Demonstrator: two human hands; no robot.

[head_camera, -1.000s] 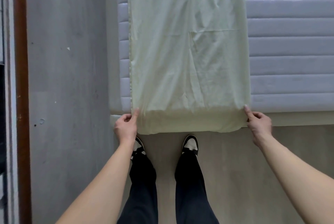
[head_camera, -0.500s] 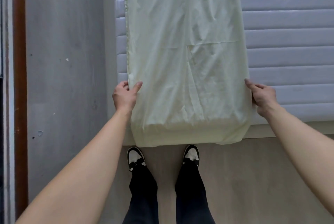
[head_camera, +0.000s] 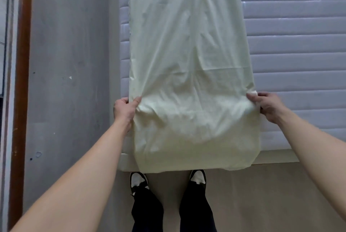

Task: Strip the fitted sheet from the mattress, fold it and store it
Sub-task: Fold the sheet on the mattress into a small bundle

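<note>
Both hands, left hand (head_camera: 123, 110) and right hand (head_camera: 268, 104), pinch the sheet's (head_camera: 189, 59) side edges; light, limp cloth, best held at the corners.

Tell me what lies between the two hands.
In the head view, only the pale green folded sheet spans the stretch between the left hand and right hand, each gripping one side edge.

Both arms outstretched, L hand (head_camera: 124, 109) & R hand (head_camera: 268, 104) pinching cloth edges, fingers seemingly curled
</note>
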